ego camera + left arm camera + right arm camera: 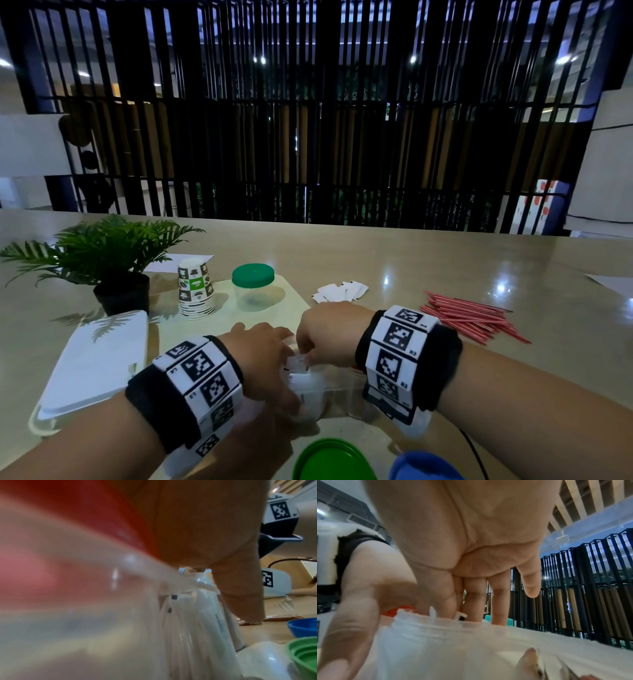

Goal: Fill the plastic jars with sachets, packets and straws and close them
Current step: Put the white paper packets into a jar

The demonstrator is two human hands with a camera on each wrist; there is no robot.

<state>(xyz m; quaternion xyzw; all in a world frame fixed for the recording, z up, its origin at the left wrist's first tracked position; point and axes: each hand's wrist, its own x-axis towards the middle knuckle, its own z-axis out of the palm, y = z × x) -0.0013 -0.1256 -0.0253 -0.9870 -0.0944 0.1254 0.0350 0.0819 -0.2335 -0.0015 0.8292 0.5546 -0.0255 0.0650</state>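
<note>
Your left hand [263, 356] grips the open jar [308, 394] on the surface [445, 267] before you; your right hand's [329, 334] fingers [476, 599] reach into its mouth, seemingly pinching sachets [202, 608] there.

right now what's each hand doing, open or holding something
Left hand: grips the clear jar, steadying it.
Right hand: fingers reach into the jar mouth among the white sachets; grip cannot be told.

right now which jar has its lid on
The far jar beside the paper cups, capped by a green lid. The jar under both hands is open, its rim bare, with sachets poking out.
</note>
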